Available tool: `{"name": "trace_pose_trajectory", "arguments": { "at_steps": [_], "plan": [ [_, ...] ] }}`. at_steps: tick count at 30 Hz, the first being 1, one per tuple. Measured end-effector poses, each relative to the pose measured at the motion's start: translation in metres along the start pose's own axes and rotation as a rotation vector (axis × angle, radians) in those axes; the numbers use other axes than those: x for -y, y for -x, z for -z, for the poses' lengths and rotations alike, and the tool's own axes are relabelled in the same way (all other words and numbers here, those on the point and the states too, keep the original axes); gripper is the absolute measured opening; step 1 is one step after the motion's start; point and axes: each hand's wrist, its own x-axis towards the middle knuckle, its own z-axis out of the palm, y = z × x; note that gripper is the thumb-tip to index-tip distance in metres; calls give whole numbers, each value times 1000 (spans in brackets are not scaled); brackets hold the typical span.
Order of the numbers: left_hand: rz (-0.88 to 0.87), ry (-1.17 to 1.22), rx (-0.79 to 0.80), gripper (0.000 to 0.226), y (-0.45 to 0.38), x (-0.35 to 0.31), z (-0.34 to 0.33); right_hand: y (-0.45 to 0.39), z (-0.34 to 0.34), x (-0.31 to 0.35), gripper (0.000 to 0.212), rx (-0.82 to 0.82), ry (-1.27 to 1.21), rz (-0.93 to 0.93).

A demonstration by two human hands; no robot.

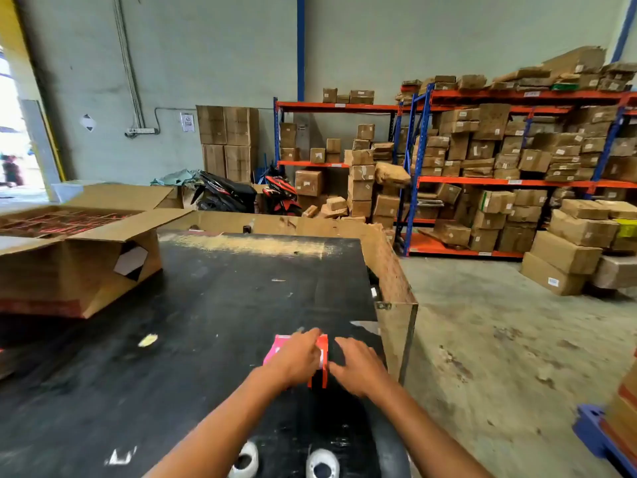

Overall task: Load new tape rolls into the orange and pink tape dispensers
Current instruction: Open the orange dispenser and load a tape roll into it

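Dispensers (orange, pink) under both hands

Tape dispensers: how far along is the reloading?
Nothing looks finished. Both hands, left hand and right hand, are on the pink dispenser and orange dispenser on the black table. The blur hides whether either holds a roll; what looks like two rolls waits nearby.

two hands, one pink dispenser, one orange dispenser, two motorbikes.
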Motion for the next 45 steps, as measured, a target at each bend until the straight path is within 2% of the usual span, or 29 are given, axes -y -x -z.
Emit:
{"name": "trace_pose_trajectory", "arguments": {
  "at_steps": [2,4,8,9,12,14,16,19,24,26,29,32,37,41,43,45],
  "plan": [
    [30,-26,44,31,-2,-2,-13,3,-13,-2,32,25,-58,-26],
    [76,19,18,28,-2,-3,-22,6,-25,0,26,45,-115,-59],
    [146,337,-124,16,4,-9,-25,5,-37,-3,12,-108,-280,-120],
    [166,430,-165,19,6,-11,-26,5,-38,-5,14,-142,-330,-123],
    [283,692,-257,40,12,-20,-26,14,-33,-3,20,-241,-306,-10],
    [356,825,-307,43,11,-24,-25,24,-25,-1,16,-272,-310,90],
    [398,807,-344,37,13,-28,-23,33,-16,3,16,-226,-499,150],
    [291,683,-397,27,21,-29,-16,35,-4,9,18,-172,-861,97],
    [36,724,-317,28,40,-30,-7,26,-3,24,12,-172,-1041,11],
    [48,657,-351,30,38,-18,0,24,-2,29,12,-186,-1051,6],
    [232,722,-387,26,26,17,22,14,3,21,18,-227,-1030,-80],
    [311,904,-338,22,23,35,47,-2,-7,10,28,-219,-701,-177],
    [278,1145,-245,20,33,39,52,-14,-47,25,37,-107,-120,-261],
    [266,1241,-149,19,41,52,49,-16,-52,37,48,-150,94,-283],
    [268,1329,-78,22,39,56,46,-11,-39,42,46,-278,30,-227],
    [239,1367,-14,23,34,59,40,1,-21,52,44,-392,-323,-161]
  ]
}}
